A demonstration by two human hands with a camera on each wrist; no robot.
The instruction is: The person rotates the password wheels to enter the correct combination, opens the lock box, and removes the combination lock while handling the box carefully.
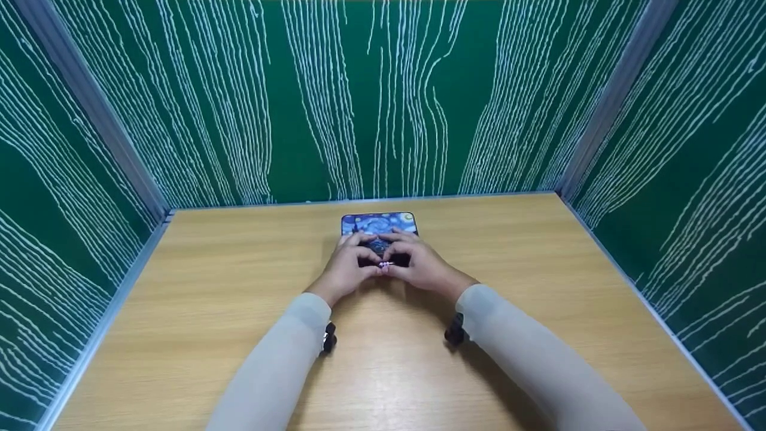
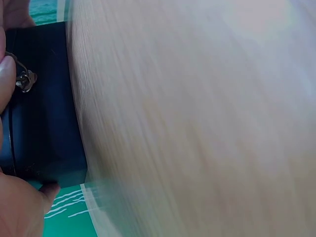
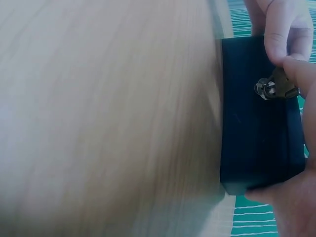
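Observation:
A dark box with a blue swirling painted lid (image 1: 376,225) stands on the table, its black front (image 3: 254,128) facing me. A small metal latch (image 3: 274,88) sits mid-front near the lid seam; in the left wrist view the latch (image 2: 25,80) has a thin wire loop. My left hand (image 1: 347,266) grips the box's left side, fingers curled over the lid, thumb tip at the latch. From the other side my right hand (image 1: 428,266) grips the box likewise, its thumb meeting the left one's at the latch. The hands partly cover the lid.
The wooden table (image 1: 239,311) spreads around the box. Green walls with wavy white lines (image 1: 407,96) enclose its back and sides, joined by grey corner posts (image 1: 610,96). Dark wrist devices (image 1: 455,331) hang under the pale sleeves (image 1: 526,353).

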